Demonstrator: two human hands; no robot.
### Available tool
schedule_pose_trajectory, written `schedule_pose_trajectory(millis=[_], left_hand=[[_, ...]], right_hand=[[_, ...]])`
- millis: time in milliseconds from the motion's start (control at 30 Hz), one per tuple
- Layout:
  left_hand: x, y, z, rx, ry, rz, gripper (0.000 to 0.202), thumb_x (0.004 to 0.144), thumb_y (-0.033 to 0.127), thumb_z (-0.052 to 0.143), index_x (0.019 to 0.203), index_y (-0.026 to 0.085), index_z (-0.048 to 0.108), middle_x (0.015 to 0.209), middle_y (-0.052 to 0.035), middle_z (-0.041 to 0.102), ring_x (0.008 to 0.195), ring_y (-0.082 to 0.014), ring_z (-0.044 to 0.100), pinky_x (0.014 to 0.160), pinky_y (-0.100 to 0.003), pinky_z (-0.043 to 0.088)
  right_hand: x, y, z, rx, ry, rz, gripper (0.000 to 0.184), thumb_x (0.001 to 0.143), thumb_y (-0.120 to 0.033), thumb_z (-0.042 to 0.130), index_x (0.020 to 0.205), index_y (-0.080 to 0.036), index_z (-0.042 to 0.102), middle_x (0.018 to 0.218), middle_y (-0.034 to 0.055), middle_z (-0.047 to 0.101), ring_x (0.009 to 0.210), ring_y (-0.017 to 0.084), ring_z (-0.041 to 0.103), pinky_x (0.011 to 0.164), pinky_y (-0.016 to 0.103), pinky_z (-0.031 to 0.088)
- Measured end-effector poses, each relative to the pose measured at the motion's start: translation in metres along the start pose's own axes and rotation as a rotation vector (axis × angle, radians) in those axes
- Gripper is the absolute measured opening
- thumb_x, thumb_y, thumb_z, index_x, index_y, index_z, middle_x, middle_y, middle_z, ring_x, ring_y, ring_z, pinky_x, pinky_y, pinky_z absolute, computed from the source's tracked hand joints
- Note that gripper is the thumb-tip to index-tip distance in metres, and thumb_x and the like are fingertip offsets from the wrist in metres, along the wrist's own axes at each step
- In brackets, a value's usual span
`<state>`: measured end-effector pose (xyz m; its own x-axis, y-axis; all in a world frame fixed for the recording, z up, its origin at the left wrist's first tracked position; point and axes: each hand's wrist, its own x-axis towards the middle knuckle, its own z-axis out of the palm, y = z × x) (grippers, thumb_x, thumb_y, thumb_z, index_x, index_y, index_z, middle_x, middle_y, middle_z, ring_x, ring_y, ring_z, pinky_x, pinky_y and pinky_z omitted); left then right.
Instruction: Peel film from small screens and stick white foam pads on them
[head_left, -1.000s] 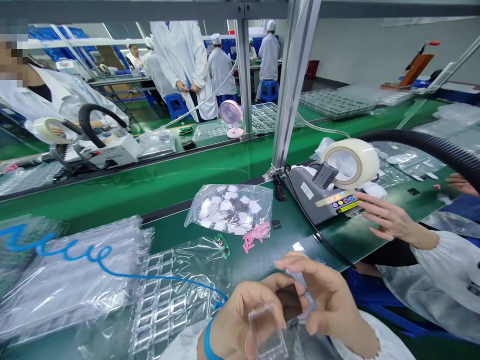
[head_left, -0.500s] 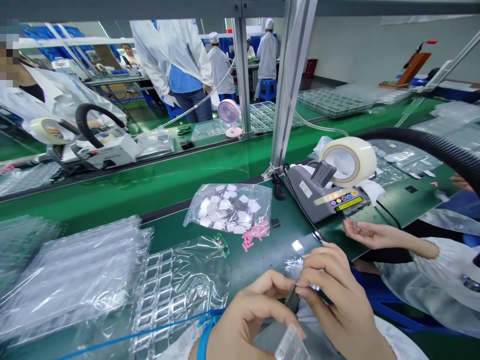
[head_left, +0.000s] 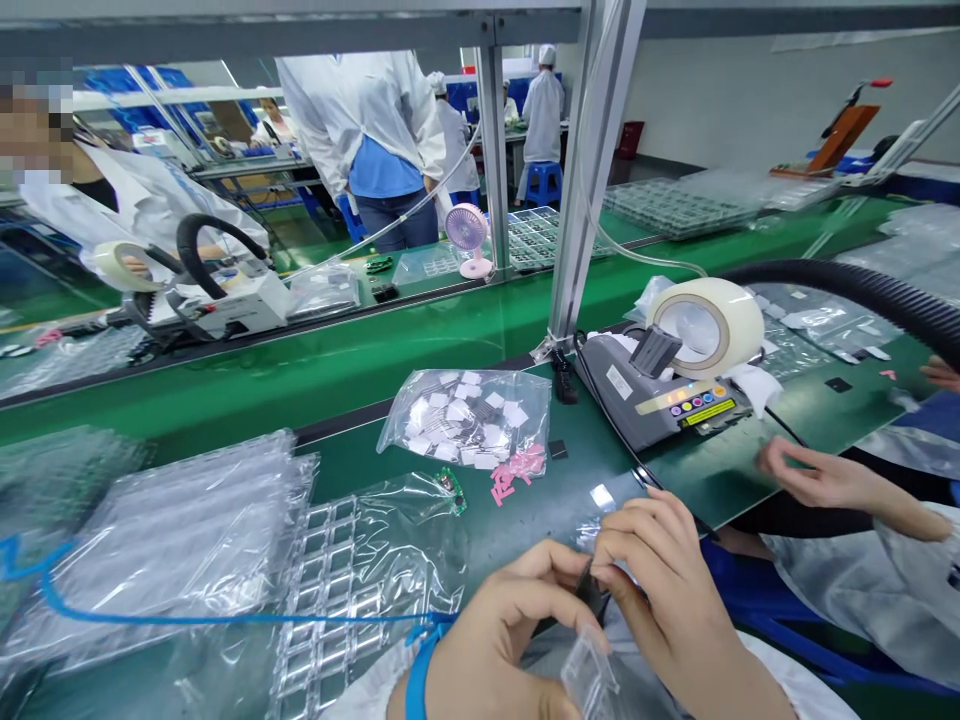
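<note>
My left hand and my right hand meet at the bottom middle, fingers pinched together on a small dark part. A clear plastic case sits tucked under my left fingers. A blue wrist strap circles my left wrist, with its blue cord trailing left over clear blister trays.
A bag of small parts and pink tabs lie on the green bench. A tape dispenser with a tape roll stands right. A co-worker's hand rests beside it. A black hose arcs overhead right.
My hands came together on the dark part and the clear case dropped lower. The co-worker's hand drew back from the dispenser. The blue cord reappeared at left.
</note>
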<state>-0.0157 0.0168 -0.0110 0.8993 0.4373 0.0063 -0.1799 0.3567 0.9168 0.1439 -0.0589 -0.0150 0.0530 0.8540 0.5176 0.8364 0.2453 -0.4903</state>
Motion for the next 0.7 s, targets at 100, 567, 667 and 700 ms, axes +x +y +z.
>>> schedule_pose_trajectory(millis=[100,567,667,700], left_hand=[[0.001,-0.002,0.0,-0.042,0.016,0.0,0.032,0.059,0.043,0.075,0.086,0.027,0.074,0.101,-0.0073,0.048,0.103,-0.0259,0.049,0.096,-0.042,0.035],[0.002,0.003,-0.004,-0.322,0.289,-0.072,0.038,0.047,0.044,0.082,0.072,0.018,0.073,0.113,-0.0085,0.043,0.106,-0.0243,0.043,0.097,-0.037,0.031],[-0.001,0.003,-0.007,-0.234,0.247,-0.069,0.038,0.046,0.044,0.082,0.073,0.019,0.072,0.113,-0.0091,0.044,0.109,-0.0262,0.042,0.099,-0.04,0.028],[-0.001,0.002,-0.007,-0.219,0.224,-0.071,0.039,0.046,0.045,0.082,0.074,0.019,0.072,0.113,-0.0091,0.044,0.108,-0.0263,0.042,0.1,-0.041,0.028]], right_hand=[[-0.002,0.005,0.006,-0.009,-0.022,-0.026,0.016,0.085,-0.008,0.039,0.078,-0.021,0.043,0.076,-0.0006,0.056,0.077,0.017,0.05,0.091,0.043,0.026],[-0.031,0.033,0.02,0.115,-0.149,0.188,0.025,0.094,-0.026,0.031,0.072,-0.022,0.041,0.069,-0.0004,0.05,0.063,0.015,0.051,0.057,0.025,0.044],[-0.045,0.063,0.04,-0.155,-0.092,0.183,0.025,0.089,-0.02,0.04,0.065,-0.021,0.046,0.062,0.0009,0.051,0.061,0.018,0.049,0.059,0.03,0.04],[-0.047,0.069,0.043,-0.191,-0.078,0.189,0.022,0.088,-0.019,0.042,0.066,-0.02,0.049,0.063,0.0017,0.052,0.062,0.019,0.049,0.061,0.032,0.04]])
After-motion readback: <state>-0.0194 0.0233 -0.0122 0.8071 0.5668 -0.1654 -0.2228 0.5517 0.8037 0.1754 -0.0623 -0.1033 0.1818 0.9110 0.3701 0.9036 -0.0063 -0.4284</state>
